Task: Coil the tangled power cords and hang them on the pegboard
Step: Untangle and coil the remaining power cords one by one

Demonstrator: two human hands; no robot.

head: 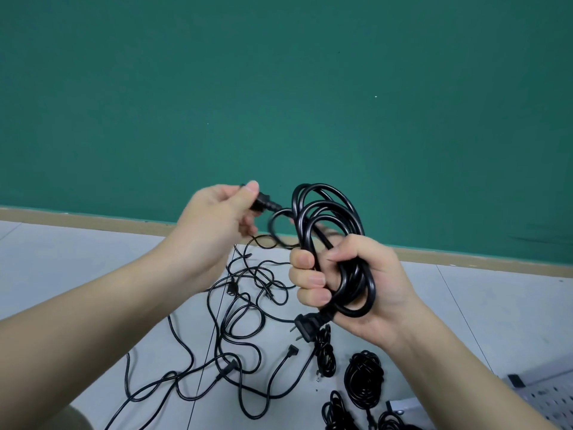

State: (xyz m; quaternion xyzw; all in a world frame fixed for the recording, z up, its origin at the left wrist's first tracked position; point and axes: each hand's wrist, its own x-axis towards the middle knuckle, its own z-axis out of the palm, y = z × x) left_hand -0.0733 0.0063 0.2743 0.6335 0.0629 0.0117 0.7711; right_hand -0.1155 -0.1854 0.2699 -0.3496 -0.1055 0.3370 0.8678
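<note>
Head view. Green wall [279,88] fills the upper field; a tan baseboard [93,217] runs along its foot, and a pale grey tiled floor [62,268] lies below both hands.

Right hand [350,283]: fingers curled tight round a coiled black power cord [328,218]. Coil is held upright, long axis roughly vertical, loops rising above the fist and a lower bend wrapping under the palm. Its pronged plug [305,327] sticks out below the fingers, prongs pointing left and slightly down.

Left hand [217,212]: thumb and fingers pinch the cord's other end, a black connector [262,203]. Connector lies close to horizontal, cable end toward the right hand. A short free loop of cord spans the gap between the two hands. Left hand sits left of the coil and level with its upper loops.

Beneath and between the forearms: tangled cords [242,321] spread loose on the floor, several plugs visible among them, strands crossing with no single direction.

Below the right wrist: coiled cords [364,378] laid on the floor, one larger bundle with smaller ones just beside it at the frame's lower edge. Exact count cannot be told.

Right of the right forearm, at the lower right corner: a grey perforated pegboard [548,395] lying flat on the floor, only partly in frame; no cord visible on the part that shows.
</note>
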